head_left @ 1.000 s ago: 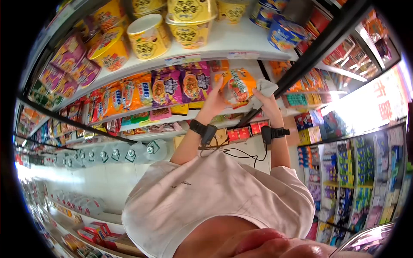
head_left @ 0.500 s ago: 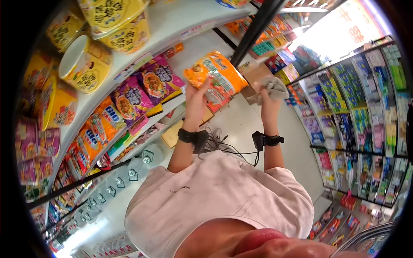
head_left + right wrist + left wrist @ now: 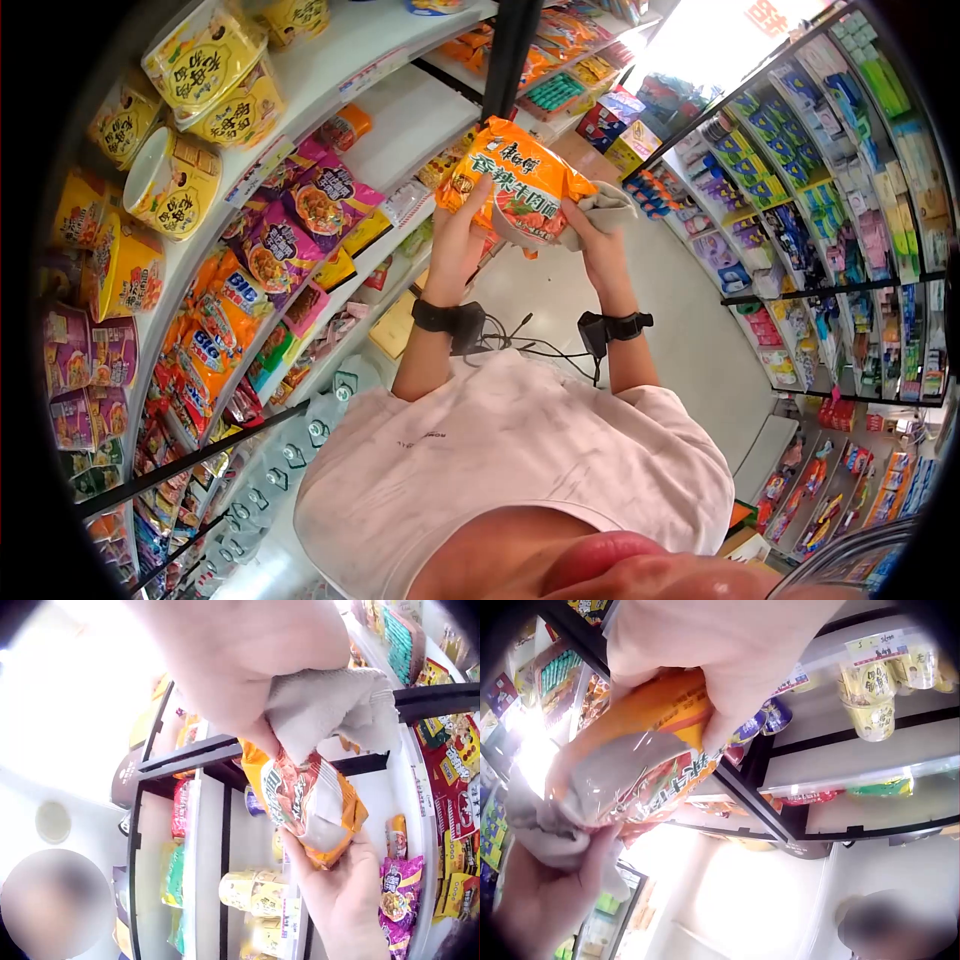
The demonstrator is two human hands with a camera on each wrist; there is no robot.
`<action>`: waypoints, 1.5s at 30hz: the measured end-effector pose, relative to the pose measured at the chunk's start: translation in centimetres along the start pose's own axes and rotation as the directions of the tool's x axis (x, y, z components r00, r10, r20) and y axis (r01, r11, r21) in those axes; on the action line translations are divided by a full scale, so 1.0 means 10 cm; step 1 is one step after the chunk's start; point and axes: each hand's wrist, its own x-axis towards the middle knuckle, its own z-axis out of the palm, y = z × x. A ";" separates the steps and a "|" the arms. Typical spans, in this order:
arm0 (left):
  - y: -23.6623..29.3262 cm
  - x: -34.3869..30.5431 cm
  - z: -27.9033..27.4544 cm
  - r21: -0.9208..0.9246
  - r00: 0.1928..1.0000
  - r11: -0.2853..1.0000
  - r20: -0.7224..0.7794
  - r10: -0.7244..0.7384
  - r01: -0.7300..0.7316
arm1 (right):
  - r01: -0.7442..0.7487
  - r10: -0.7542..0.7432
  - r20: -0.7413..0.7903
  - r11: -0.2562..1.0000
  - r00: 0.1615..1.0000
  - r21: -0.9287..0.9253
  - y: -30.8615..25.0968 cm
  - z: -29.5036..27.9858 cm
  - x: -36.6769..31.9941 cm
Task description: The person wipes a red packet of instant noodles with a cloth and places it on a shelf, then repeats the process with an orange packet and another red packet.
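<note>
A left hand point(image 3: 458, 245) and a right hand point(image 3: 603, 258) are holding an orange noodle packet point(image 3: 515, 180) and a grey cloth point(image 3: 612, 212) in front of a shop shelf point(image 3: 405, 130).
In the head view, the left hand is gripping the packet's left side, thumb across the front, while the right hand is clasping the cloth at its right end; purple packets point(image 3: 333, 203) are lying on the shelf. In the left wrist view, the left fingers are bending over the packet's orange edge. In the right wrist view, the cloth is bunching under the right hand, against the packet.
</note>
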 end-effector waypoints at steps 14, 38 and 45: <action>-1.19 -0.69 0.90 0.087 0.997 0.993 -0.022 -0.076 0.078 | 0.050 -0.055 -0.036 0.990 0.998 -0.129 -0.40 -1.32 -0.99; -0.31 -0.99 0.44 0.213 0.898 0.934 0.281 -0.338 0.286 | -0.011 0.010 -0.008 0.985 1.000 -0.174 -0.65 -0.91 -1.73; -0.07 -0.93 0.15 0.160 0.871 0.919 0.296 -0.392 0.359 | -0.023 -0.037 -0.274 0.977 0.961 -0.214 -0.46 -0.52 -1.75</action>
